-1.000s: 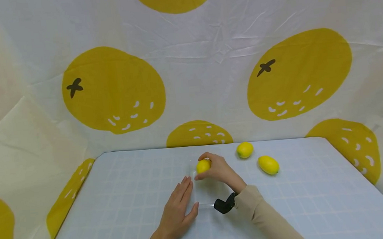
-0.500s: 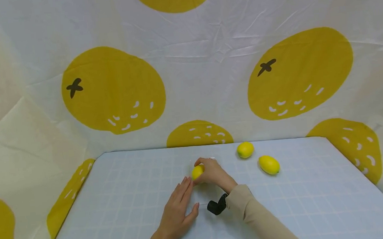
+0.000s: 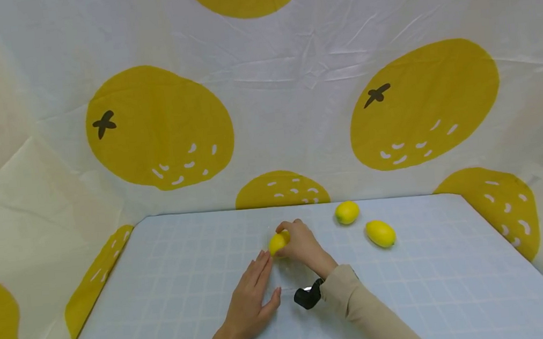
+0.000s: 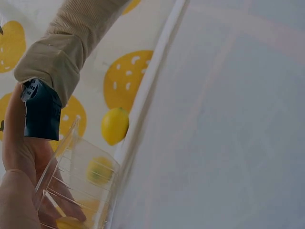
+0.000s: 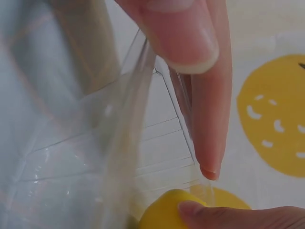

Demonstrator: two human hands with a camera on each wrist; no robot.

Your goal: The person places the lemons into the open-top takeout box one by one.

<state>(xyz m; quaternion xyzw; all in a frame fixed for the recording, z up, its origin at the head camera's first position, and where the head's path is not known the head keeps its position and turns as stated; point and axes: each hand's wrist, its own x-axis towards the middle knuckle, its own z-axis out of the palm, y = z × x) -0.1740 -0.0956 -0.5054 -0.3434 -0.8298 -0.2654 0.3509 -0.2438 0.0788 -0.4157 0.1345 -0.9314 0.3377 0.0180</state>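
In the head view my right hand [image 3: 305, 250] grips a lemon [image 3: 278, 242] between thumb and fingers. It appears to be inside a clear plastic box [image 4: 88, 148], whose ribbed walls show best in the wrist views. The box is barely visible from the head. Straight fingers of my left hand [image 3: 249, 303] rest along the box's left side, the thumb spread apart. In the right wrist view the right thumb presses on the held lemon [image 5: 164, 210], with the left fingers beside the box wall. The lemon's underside is hidden.
Two loose lemons lie to the right of the box: one near the back edge [image 3: 347, 213], the other [image 3: 381, 234] closer. A pale checked cloth [image 3: 143, 310] covers the table. Behind stands a fruit-printed curtain [image 3: 291, 119]. A black wrist camera [image 3: 308, 296] hangs under the right wrist.
My right hand has moved left and slightly nearer with the lemon, toward the left fingertips. It has shifted little over the last half second. The left hand has stayed put.
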